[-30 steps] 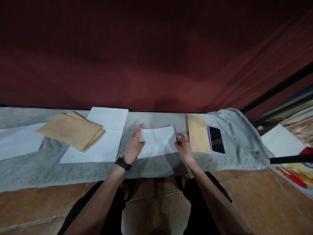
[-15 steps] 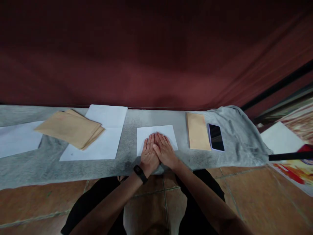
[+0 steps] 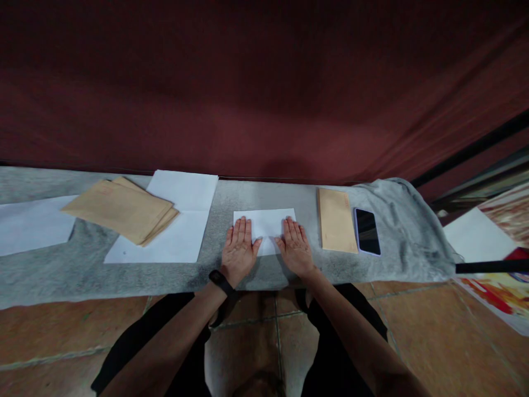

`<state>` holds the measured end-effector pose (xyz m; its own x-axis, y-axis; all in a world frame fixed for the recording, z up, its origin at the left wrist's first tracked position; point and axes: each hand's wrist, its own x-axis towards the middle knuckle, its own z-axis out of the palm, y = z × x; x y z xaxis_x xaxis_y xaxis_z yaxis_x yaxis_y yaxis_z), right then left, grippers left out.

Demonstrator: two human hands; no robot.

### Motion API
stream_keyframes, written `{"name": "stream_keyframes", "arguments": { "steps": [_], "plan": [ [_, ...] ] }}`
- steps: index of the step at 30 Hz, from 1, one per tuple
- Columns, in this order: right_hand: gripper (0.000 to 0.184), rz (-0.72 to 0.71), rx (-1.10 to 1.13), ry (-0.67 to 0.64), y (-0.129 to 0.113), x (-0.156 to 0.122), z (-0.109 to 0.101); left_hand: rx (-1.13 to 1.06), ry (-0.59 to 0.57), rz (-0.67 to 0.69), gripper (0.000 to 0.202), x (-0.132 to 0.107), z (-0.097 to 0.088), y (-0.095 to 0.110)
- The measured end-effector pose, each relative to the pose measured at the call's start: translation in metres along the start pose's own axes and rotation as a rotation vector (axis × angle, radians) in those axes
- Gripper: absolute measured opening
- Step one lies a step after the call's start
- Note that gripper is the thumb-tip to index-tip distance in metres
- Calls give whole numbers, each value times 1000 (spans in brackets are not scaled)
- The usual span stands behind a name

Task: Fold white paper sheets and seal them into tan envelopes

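The folded paper was judged mid-crease, flattened under the splayed, ungrasping left hand and right hand; the envelope at three o'clock would need reaching.

Folded sheet: white.
Counter cloth: mottled grey.
Envelope stack, single envelope: tan.
Large sheet: white.
Phone: black screen, pale lilac edge.
Wristband: black.
Curtain: dark maroon.
Floor tiles: terracotta, grey grout.
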<state>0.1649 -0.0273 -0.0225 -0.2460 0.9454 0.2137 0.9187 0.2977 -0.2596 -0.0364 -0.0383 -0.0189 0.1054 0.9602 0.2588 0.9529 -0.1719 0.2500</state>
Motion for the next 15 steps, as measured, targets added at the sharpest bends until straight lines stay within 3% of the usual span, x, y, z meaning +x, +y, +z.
{"name": "stream_keyframes", "arguments": {
  "steps": [4,7,12,15],
  "plan": [
    [63,89,39,44,3,2,-2,-11,40,-61,66,9,-1,-8],
    [61,130,75,61,-2,17,-6,-31,52,-55,64,20,0,4],
    [58,-23,184,-86,-23,51,-6,-45,-112,89,60,36,10,35],
    [57,-52,183,-135,-28,60,-1,-24,-140,102,62,39,16,36]
  ]
}}
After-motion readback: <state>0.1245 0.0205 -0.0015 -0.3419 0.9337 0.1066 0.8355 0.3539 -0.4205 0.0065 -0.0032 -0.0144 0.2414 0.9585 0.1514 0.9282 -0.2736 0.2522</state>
